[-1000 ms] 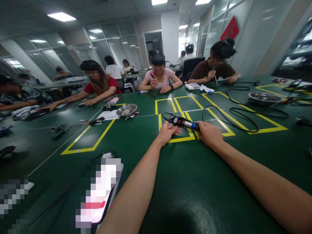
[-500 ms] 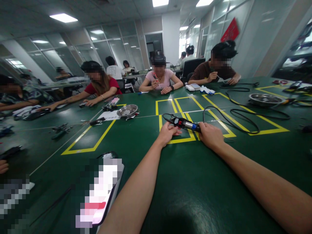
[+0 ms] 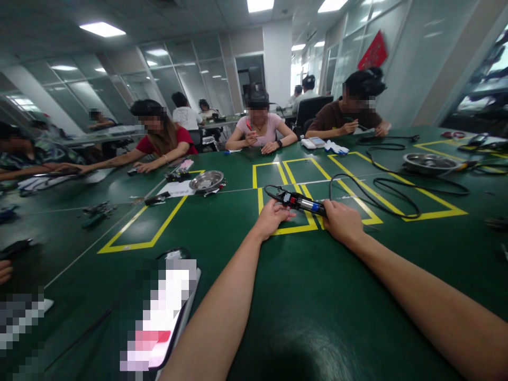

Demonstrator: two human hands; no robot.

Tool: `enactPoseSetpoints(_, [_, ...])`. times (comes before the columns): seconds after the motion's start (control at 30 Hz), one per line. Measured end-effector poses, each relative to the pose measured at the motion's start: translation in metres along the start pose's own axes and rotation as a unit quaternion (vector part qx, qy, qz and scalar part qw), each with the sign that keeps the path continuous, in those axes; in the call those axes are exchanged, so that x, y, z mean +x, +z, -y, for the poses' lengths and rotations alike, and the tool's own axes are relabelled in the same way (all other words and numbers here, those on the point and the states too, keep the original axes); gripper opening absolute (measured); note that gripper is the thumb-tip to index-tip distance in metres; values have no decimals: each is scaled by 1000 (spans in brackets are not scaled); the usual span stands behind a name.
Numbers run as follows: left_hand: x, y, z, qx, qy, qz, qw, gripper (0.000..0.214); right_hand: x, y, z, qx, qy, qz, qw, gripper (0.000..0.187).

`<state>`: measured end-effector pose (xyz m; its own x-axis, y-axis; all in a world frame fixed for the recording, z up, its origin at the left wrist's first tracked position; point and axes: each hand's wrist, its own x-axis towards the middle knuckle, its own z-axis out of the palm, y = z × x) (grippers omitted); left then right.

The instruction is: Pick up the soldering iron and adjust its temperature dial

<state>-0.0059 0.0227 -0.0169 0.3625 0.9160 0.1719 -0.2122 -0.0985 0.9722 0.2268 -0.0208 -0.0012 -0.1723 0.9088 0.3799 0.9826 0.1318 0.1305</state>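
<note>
Both my hands hold a slim black handheld device with its casing partly open, showing a silver cylinder (image 3: 305, 204), a blue band and a small red part. My left hand (image 3: 273, 218) grips its left end, with the thumb up against the black end and the other fingers reaching underneath. A thin black loop sticks out beyond that end. My right hand (image 3: 343, 221) is wrapped around the black right end and hides it. The device lies nearly level, tilted slightly down to the right, just above the green table (image 3: 317, 296).
Yellow tape (image 3: 293, 229) marks rectangles around the hands. A black cord (image 3: 415, 209) curls to the right near a metal bowl (image 3: 431, 163). Another metal bowl (image 3: 207, 181) stands left on paper. A phone (image 3: 161, 317) lies by my left forearm. Several people sit across the table.
My hands and the device keep almost the same place and hold; the view shifts slightly. At the far left, a person's arm and the items by it have moved a little.
</note>
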Motion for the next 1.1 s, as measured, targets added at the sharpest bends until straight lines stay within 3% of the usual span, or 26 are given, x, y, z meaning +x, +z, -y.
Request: enactPoseSetpoints(1.1, [1,-2,2,-2,-4,-5,1000,51,-1,-1,-1,5,-6,-6,1000,21])
